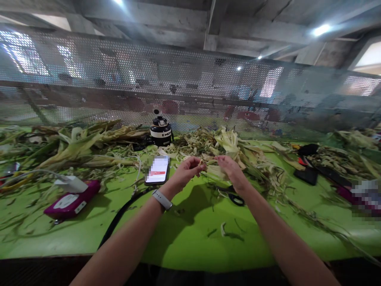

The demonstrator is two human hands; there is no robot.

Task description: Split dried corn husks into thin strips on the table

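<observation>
Both of my arms reach out over a green table (190, 242). My left hand (186, 172), with a pale watch on its wrist, pinches one end of a strip of pale corn husk (212, 170). My right hand (231, 171) grips the same husk from the other side, fingers curled round it. The two hands meet just in front of a heap of husks and corn leaves (229, 145). Black-handled scissors (235, 197) lie on the table below my right wrist.
A phone (158, 170) with a lit screen lies left of my hands, a black jar-like device (161, 133) behind it. A magenta case (73, 201) with a white charger sits at left. Dark items (309, 174) lie at right. A perforated metal screen (190, 91) backs the table.
</observation>
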